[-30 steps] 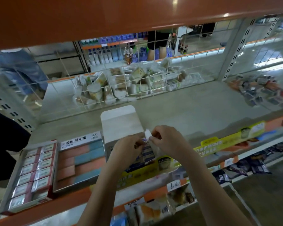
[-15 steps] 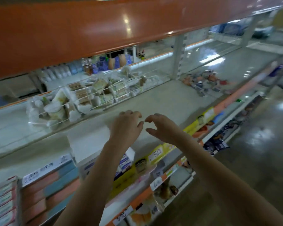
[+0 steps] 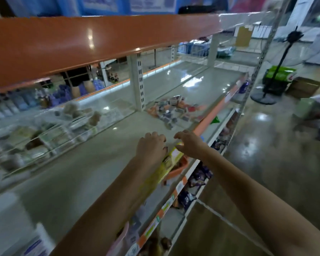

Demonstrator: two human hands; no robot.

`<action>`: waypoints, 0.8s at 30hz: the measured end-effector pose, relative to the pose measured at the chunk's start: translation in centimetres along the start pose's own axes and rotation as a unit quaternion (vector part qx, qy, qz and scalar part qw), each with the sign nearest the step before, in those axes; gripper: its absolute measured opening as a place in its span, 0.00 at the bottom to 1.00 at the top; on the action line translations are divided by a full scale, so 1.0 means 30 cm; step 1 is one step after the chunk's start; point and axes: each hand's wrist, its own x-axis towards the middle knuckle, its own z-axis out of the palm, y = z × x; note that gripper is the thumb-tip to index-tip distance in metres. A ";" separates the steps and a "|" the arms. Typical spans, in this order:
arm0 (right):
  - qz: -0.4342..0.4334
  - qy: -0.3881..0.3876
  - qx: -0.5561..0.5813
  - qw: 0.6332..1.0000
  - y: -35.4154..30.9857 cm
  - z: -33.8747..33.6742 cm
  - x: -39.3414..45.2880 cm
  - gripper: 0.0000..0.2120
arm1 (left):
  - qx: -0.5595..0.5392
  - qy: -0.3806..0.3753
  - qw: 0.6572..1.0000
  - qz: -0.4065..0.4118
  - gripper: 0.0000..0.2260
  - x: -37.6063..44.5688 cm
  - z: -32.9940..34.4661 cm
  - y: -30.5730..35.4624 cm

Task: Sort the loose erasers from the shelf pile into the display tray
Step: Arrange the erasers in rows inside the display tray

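both arms reach out over the pale shelf, side by side, with the hands close together near its front edge. the left hand hangs palm down with its fingers loosely curled and nothing in its grip. the right hand sits just to its right, over the shelf's orange front lip, fingers also relaxed and a little spread, its grip empty too. a yellow price strip runs along the lip under the two wrists.

the pile of loose erasers lies farther along the same shelf, beyond and to the right of the hands and well apart from them, a blurred scatter of small orange, red and blue packs beside a white slotted upright. the display tray cannot be made out with certainty; only a blurred white and blue box corner shows at the near left edge.

wire baskets of blurred wrapped goods line the far left. a standing fan is on the floor at right.
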 end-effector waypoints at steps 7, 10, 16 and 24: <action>0.005 0.026 0.020 0.999 0.303 -0.038 0.218 0.17 | -0.058 -0.021 0.997 -0.056 0.14 0.308 0.103 0.075; -0.006 0.058 0.036 0.998 0.362 -0.048 0.314 0.17 | -0.036 -0.024 0.995 -0.093 0.14 0.400 0.122 0.046; -0.004 0.109 0.020 0.994 0.405 -0.020 0.448 0.16 | -0.001 -0.010 0.992 -0.130 0.18 0.543 0.173 -0.004; 0.025 0.158 0.030 0.987 0.427 0.038 0.531 0.19 | -0.029 0.014 0.993 -0.118 0.18 0.605 0.233 -0.015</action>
